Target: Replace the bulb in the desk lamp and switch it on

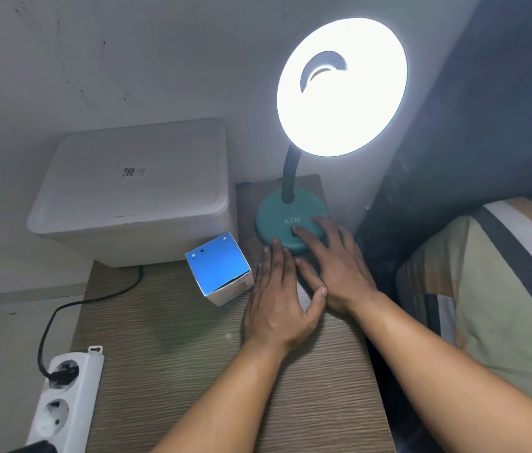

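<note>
The desk lamp stands at the back of the wooden table [176,338], its round shade [343,86] glowing bright white. A black flexible neck [289,178] joins it to a teal round base [277,220] marked ATN. My right hand [336,266] lies flat with straight fingers on the base, one fingertip on the dark switch [293,233]. My left hand [279,299] rests flat on the table with its fingertips touching the base's front edge. A blue and white bulb box [219,269] stands just left of my left hand. The bulb itself is lost in the glare.
A white lidded plastic bin [134,191] stands at the back left. A white power strip [62,400] with a black plug and cable [62,312] lies at the table's left edge. A striped pillow [493,282] and dark cushion [486,125] border the right side.
</note>
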